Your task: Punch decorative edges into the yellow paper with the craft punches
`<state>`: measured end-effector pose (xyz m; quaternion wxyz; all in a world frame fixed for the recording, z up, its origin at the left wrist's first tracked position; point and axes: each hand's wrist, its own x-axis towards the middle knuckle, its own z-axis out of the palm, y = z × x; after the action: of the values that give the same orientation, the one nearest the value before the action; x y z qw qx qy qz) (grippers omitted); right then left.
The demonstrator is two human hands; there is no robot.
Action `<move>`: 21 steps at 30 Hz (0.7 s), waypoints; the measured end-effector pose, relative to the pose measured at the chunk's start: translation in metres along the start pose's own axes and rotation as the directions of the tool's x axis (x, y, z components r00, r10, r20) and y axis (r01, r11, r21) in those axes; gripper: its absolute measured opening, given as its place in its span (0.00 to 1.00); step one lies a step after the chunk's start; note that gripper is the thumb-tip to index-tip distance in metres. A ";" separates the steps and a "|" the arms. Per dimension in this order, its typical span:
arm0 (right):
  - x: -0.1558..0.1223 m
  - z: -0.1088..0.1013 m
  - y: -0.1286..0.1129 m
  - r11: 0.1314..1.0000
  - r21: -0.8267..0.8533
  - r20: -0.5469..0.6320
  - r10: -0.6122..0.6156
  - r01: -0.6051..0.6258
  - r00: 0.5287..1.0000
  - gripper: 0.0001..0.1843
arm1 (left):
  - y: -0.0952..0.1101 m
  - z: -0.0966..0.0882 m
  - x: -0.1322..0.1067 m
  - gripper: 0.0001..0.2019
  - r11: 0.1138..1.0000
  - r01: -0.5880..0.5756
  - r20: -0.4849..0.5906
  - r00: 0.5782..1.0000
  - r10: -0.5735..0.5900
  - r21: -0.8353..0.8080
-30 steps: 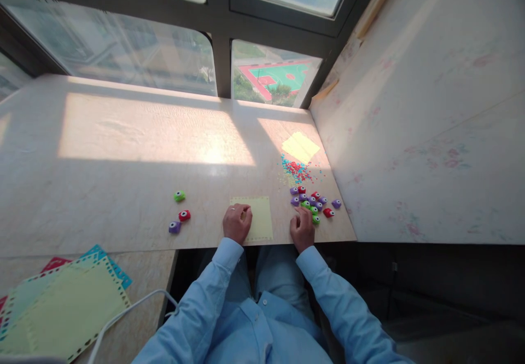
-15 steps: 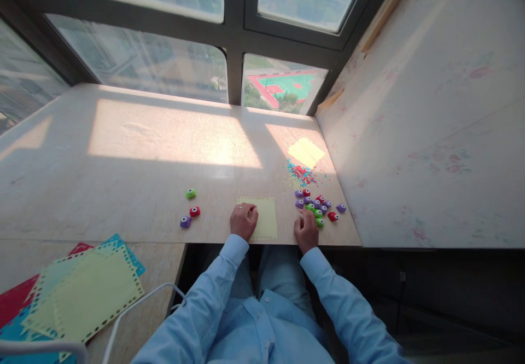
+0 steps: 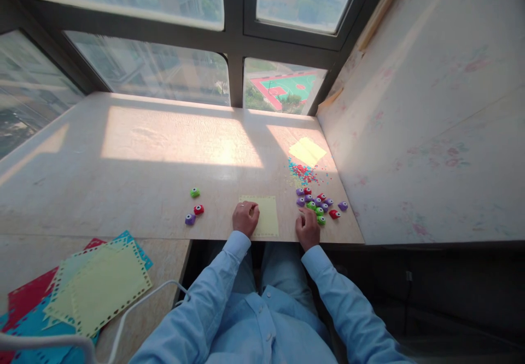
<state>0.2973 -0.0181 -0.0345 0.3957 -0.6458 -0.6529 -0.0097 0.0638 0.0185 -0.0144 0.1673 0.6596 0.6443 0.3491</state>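
My left hand [image 3: 245, 218] rests in a loose fist on the left part of a pale yellow sheet [image 3: 268, 217] with small holes along its edges. On the table's front edge, right of that sheet, lies my right hand [image 3: 307, 229], its fingers curled in. Nothing shows in either fist. Just beyond the right hand is a cluster of small craft punches with eye-like spots, among them a green punch [image 3: 321, 220], a red punch [image 3: 334, 214] and a purple punch [image 3: 343, 206]. The right fingertips are close to the green ones; I cannot tell whether they touch.
Left of the sheet stand a green punch [image 3: 194, 192], a red punch [image 3: 199, 209] and a purple punch [image 3: 190, 219]. Paper confetti [image 3: 302, 173] lies by yellow paper [image 3: 308, 151]. Hole-edged coloured sheets [image 3: 110, 282] and a white cable [image 3: 135, 308] are at lower left. A wall [image 3: 430, 134] bounds the right.
The view has shifted slightly, so the things at left appear a little further right. Both hands keep the same place and pose on the table.
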 end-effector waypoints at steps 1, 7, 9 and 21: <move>0.000 0.000 0.000 1.000 0.004 0.001 0.008 -0.008 1.000 0.13 | 0.000 0.000 0.000 0.06 1.000 0.001 0.003 1.000 -0.001 0.002; 0.002 0.000 -0.001 0.998 0.014 0.022 0.066 -0.066 0.998 0.16 | 0.001 0.000 0.000 0.07 1.000 0.009 0.013 1.000 -0.009 0.012; 0.004 0.001 -0.002 0.995 0.006 0.028 0.101 -0.102 0.994 0.18 | 0.000 0.000 0.001 0.07 1.000 0.011 0.013 1.000 -0.011 0.014; 0.032 0.002 -0.012 0.944 -0.107 0.179 0.327 -0.312 0.928 0.22 | 0.000 0.000 0.001 0.06 1.000 0.007 0.017 1.000 -0.008 0.023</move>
<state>0.2907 0.0079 -0.0126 0.3013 -0.7561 -0.5736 0.0927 0.0638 0.0190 -0.0140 0.1666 0.6620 0.6493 0.3353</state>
